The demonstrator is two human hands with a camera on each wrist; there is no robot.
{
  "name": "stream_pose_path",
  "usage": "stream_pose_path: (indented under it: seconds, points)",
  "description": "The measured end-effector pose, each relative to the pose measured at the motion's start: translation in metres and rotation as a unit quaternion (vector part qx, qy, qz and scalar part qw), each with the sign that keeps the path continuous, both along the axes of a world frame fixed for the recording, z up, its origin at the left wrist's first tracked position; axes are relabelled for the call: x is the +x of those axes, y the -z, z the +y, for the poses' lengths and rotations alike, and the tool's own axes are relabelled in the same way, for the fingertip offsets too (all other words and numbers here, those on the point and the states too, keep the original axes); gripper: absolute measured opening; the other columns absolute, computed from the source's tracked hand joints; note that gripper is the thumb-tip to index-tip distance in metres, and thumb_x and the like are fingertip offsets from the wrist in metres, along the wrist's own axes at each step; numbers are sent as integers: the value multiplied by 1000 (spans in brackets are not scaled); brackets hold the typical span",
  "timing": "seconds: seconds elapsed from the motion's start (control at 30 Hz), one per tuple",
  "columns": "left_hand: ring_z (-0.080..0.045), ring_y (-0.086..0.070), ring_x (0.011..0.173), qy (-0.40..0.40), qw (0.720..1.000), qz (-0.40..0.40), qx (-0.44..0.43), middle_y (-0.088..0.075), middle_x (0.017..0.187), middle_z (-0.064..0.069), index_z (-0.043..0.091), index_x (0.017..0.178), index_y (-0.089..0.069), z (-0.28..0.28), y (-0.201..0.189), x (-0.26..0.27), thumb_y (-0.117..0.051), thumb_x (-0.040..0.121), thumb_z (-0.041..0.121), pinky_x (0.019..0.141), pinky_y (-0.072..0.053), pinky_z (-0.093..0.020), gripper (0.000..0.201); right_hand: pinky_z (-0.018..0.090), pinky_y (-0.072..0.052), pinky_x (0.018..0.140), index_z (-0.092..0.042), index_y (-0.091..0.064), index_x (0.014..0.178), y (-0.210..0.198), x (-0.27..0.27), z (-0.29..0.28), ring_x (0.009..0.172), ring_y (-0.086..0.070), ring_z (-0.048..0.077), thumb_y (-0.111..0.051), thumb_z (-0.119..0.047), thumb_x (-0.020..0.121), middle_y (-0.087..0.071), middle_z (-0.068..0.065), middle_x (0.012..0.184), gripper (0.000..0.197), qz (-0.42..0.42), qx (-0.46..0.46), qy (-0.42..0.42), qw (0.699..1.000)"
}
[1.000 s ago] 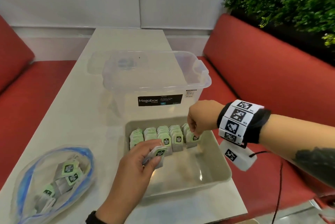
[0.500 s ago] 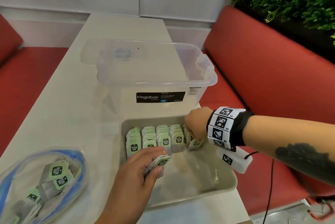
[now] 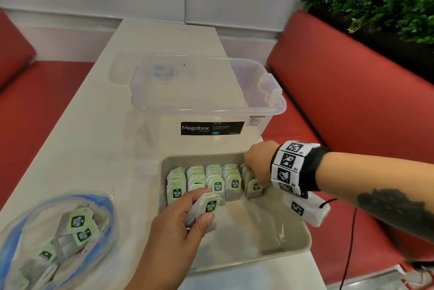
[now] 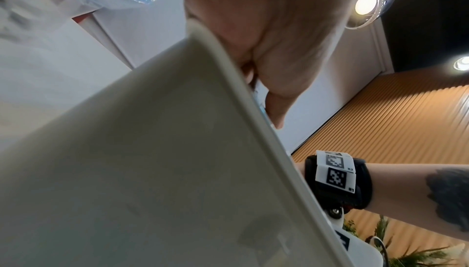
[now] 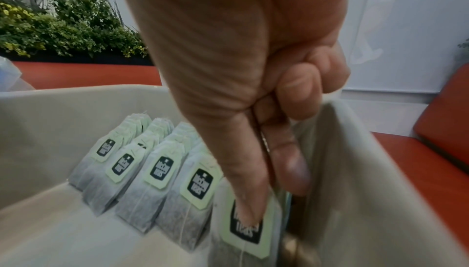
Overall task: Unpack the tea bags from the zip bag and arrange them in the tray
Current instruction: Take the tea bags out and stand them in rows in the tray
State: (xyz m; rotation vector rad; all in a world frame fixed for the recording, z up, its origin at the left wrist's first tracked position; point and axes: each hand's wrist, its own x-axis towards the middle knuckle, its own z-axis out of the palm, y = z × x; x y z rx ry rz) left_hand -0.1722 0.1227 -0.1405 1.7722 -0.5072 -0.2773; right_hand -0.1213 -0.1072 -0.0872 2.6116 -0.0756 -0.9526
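Left hand [image 3: 180, 224] of mine pinches a small stack of tea bags [image 3: 206, 207] between thumb and curled fingers, green tags facing me, held over the near-left part of the tray [image 3: 291, 242], I judge so it can slot in front of the rows. Right hand [image 3: 257, 163] curls down at the far-right corner, thumb and fingers pinching the front bag of the rightmost row [image 5: 243, 229], probably to keep it upright against the tray wall. Standing rows of tea bags [image 3: 204, 179] fill the far end of the grey tray in five files, tags forward; the near half shows bare floor. Left of the tray, near me, the zip bag [image 3: 54, 238] lies open on the white table [image 3: 94, 144] with more bags inside. Beyond the tray stands a clear storage box [image 3: 206, 101].
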Motion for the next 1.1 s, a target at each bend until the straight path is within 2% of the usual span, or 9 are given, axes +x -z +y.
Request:
stream_pose_path:
  seconds: [0.17, 0.27, 0.37, 0.47, 0.6, 0.77, 0.93, 1.0, 1.1]
  points:
    - [-4, -66, 79, -32, 996, 65, -45, -69, 94, 15, 45, 95, -66, 0, -4, 3, -71, 78, 6, 59, -56, -21, 43, 29, -47, 65, -14, -65, 92, -14, -4, 1, 80, -60, 21, -69, -27, 79, -56, -1, 75, 19, -12, 18, 3, 1000]
    - [-15, -69, 76, -68, 988, 107, -89, -70, 95, 4, 33, 94, -65, 0, -10, 9, -72, 75, 0, 54, -55, -25, 39, 25, -44, 62, -20, -66, 94, -29, -10, 7, 81, -59, 15, -76, -38, 72, -63, -6, 85, 30, -77, 114, -6, 990]
    - [-21, -68, 80, -82, 984, 120, -106, -69, 93, 2, 29, 93, -64, -1, -17, 13, -74, 72, -2, 52, -56, -27, 39, 21, -44, 63, -24, -67, 96, -44, -23, 28, 71, -56, 6, -76, -45, 71, -65, -9, 81, 34, -126, 336, 32, 933]
    - [-15, -67, 75, -76, 987, 111, -92, -69, 84, 6, 32, 92, -64, -3, -21, 12, -76, 69, -3, 53, -56, -27, 43, 16, -45, 60, -21, -66, 90, -51, -35, 51, 58, -55, 2, -74, -39, 76, -68, -5, 78, 25, -140, 462, 59, 874]
    - [-12, -69, 70, -91, 985, 106, -101, -69, 79, 6, 30, 91, -64, -5, -24, 10, -67, 80, 4, 52, -56, -25, 27, 13, -43, 49, -20, -61, 77, -52, -38, 56, 45, -54, 4, -74, -20, 80, -59, -11, 59, 13, -165, 496, 68, 850]
    - [-14, -71, 73, -130, 974, 121, -139, -71, 86, -3, 19, 95, -62, 0, -25, 10, -52, 92, 17, 55, -57, -24, 10, 23, -48, 53, -21, -59, 72, -55, -40, 45, 47, -59, 9, -77, -15, 76, -67, -4, 65, 19, -199, 511, 114, 828]
    - [-8, -67, 73, -139, 979, 67, -130, -72, 79, 1, 23, 85, -65, 5, -26, 8, -55, 80, 34, 65, -54, -27, 16, 19, -44, 62, -19, -68, 73, -58, -39, 36, 62, -54, 4, -81, -27, 70, -64, -7, 69, 15, -252, 414, 57, 873]
    - [-2, -61, 65, -141, 986, 20, -90, -70, 75, 10, 34, 81, -65, 7, -23, 7, -54, 77, 41, 64, -48, -21, 13, 22, -43, 62, -18, -71, 75, -56, -36, 30, 62, -52, 4, -81, -29, 70, -59, -10, 64, 16, -240, 367, 55, 897]
    - [-3, -60, 70, -130, 990, -39, -32, -68, 77, 17, 43, 82, -61, 7, -16, 3, -55, 80, 44, 58, -42, -10, 6, 21, -40, 54, -20, -71, 75, -45, -31, 25, 61, -51, 4, -79, -30, 71, -57, -11, 62, 14, -203, 288, 53, 934]
